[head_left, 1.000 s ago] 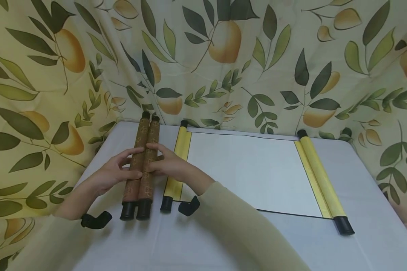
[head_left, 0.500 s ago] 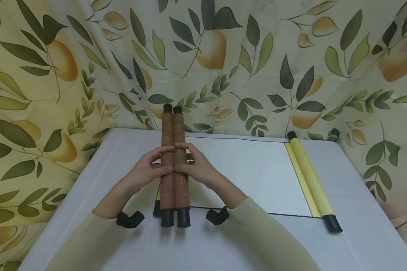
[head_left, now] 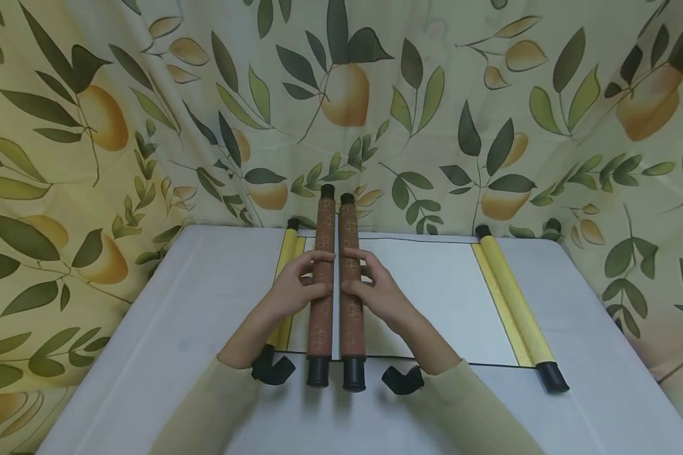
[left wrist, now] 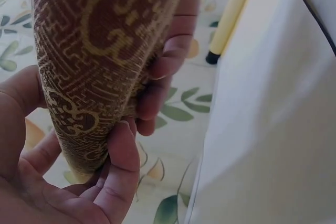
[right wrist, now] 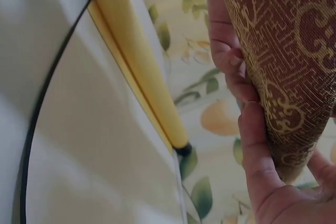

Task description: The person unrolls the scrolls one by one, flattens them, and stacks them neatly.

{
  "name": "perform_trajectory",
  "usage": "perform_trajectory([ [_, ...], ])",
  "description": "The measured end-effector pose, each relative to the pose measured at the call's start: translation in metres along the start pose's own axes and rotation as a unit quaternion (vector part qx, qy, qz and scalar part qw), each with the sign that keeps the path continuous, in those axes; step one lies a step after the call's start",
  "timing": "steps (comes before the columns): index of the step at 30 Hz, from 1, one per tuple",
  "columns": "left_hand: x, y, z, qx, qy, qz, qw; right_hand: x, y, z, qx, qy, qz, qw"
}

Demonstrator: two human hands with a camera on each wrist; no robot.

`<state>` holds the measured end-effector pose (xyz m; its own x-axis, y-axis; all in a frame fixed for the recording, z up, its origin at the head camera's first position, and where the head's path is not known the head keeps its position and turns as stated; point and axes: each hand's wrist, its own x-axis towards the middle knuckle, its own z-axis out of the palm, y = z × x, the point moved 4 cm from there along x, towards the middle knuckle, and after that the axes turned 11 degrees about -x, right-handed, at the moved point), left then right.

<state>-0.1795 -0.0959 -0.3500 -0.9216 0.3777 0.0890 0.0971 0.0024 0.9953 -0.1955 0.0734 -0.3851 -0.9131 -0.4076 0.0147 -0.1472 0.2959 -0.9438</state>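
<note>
Each grip is wrapped round one roll of a brown brocade scroll: the left hand (head_left: 293,294) curls fingers and thumb about the left roll (head_left: 321,278), the right hand (head_left: 375,292) does the same with the right roll (head_left: 350,281). The two rolls stand side by side, nearly touching, raised above an unrolled white scroll (head_left: 432,297) with yellow rollers (head_left: 512,297) lying flat on the bench (head_left: 165,354). Judging by the hold, the step in hand is parting the rolls to open the brown scroll; that calls for an even pull sideways. Open bench lies left and right; the leaf-print curtain (head_left: 489,114) hangs close behind.
</note>
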Motion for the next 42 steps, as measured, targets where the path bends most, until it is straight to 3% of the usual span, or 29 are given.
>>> perform_trajectory([
  [13,0.011,-0.011,0.025,-0.016,-0.018,0.007,0.9997,-0.021,0.018,-0.024,-0.005,0.019,-0.004,1.000],
  [18,0.007,-0.011,0.024,0.021,-0.009,0.011,0.9997,-0.022,0.020,-0.025,-0.026,0.022,-0.001,0.999],
  [25,0.002,-0.013,0.024,0.005,-0.009,0.008,0.9999,-0.026,0.022,-0.026,-0.024,0.026,0.009,0.999],
  [42,0.004,0.006,0.025,-0.016,-0.029,0.026,0.9991,-0.029,0.022,-0.037,-0.029,0.037,0.016,0.999],
])
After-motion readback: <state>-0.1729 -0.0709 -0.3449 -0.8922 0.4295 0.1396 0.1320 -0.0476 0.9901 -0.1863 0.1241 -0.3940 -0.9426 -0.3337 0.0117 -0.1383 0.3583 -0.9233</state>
